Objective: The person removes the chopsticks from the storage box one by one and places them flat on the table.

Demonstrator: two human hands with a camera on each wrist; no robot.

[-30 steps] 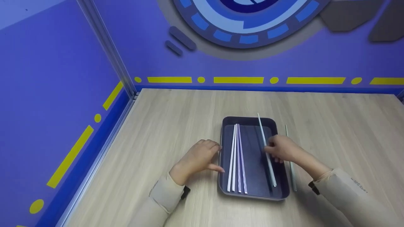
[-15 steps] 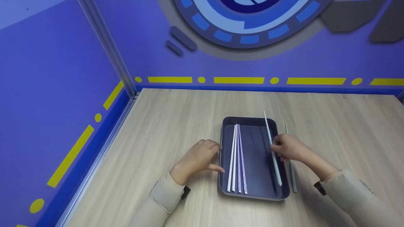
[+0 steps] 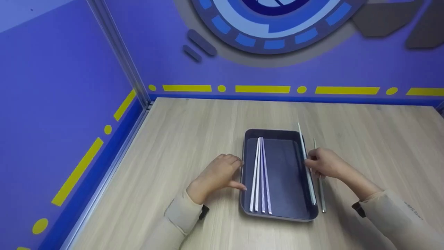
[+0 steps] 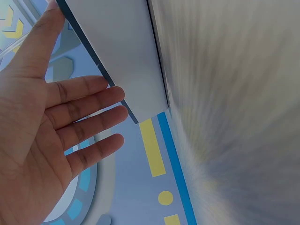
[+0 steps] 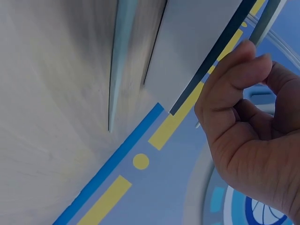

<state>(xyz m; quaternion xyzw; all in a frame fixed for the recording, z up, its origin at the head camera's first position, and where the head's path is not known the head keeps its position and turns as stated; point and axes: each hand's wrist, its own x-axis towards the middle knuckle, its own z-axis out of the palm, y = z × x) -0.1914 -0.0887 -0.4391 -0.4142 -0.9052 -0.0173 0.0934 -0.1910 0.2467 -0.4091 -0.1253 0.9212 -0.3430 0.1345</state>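
My right hand (image 3: 326, 163) pinches a pale green chopstick (image 3: 309, 178) between thumb and fingers, over the right wall of a dark rectangular tray (image 3: 284, 194). In the right wrist view that chopstick (image 5: 267, 21) sticks out past the curled fingers. A matching green chopstick (image 3: 322, 198) lies on the table just right of the tray, partly behind the hand. Along the tray's left side lie two whitish chopsticks (image 3: 253, 184) and two purple chopsticks (image 3: 268, 194). My left hand (image 3: 216, 175) rests against the left rim; its fingers look nearly straight in the left wrist view.
The tray stands on a wood-grain table (image 3: 187, 139). A blue patterned panel (image 3: 295, 73) rises behind the table, and another blue panel (image 3: 62, 104) borders its left side, with a metal post (image 3: 119, 52) in the corner.
My right hand has moved rightward with the green chopstick, from above the tray's inside to its right wall. The left hand and the other chopsticks stay where they were.
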